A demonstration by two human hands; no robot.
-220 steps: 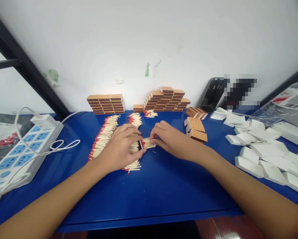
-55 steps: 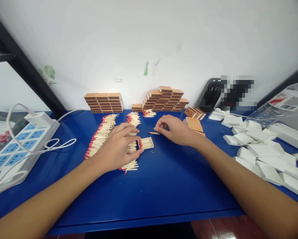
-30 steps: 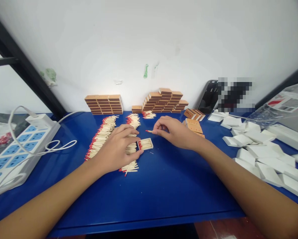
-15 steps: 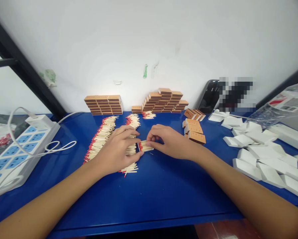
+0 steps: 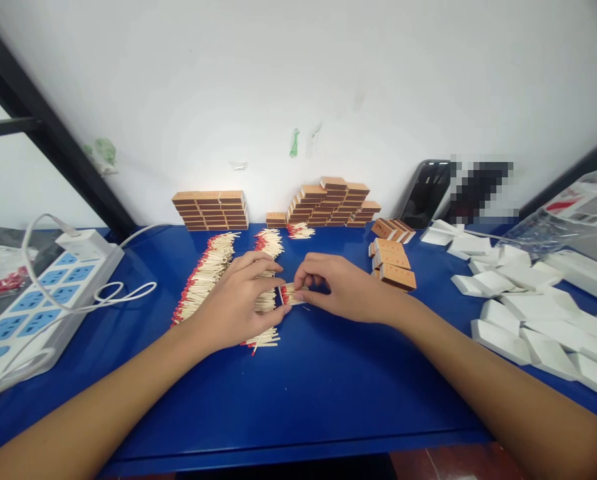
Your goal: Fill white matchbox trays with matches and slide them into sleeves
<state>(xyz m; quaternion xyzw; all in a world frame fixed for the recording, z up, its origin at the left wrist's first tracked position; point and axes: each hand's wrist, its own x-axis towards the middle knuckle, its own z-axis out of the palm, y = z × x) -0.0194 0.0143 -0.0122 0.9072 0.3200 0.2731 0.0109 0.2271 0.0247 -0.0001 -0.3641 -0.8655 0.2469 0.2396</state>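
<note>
A small open matchbox tray (image 5: 281, 296) lies on the blue table between my hands, with red-headed matches (image 5: 289, 292) in it. My left hand (image 5: 241, 300) closes round the tray's left end, thumb at the near side and fingers at the far side. At the right end, my right hand (image 5: 331, 287) has its thumb and fingertips pinched on the matches; its other fingers are curled. Under and beside my left hand runs a row of loose matches (image 5: 266, 339). A longer match pile (image 5: 201, 283) spreads left of it.
Matchboxes stand in a neat stack (image 5: 211, 210) and a stepped stack (image 5: 328, 205) by the wall. More matchboxes (image 5: 394, 259) lie to the right, near white empty trays (image 5: 533, 300). A phone (image 5: 426, 193) leans on the wall. At left is a power strip (image 5: 73, 287) with a white cable.
My right fingertips have shifted slightly toward the near side on the matches. My left hand keeps its hold on the tray. The whole view has slid a little.
</note>
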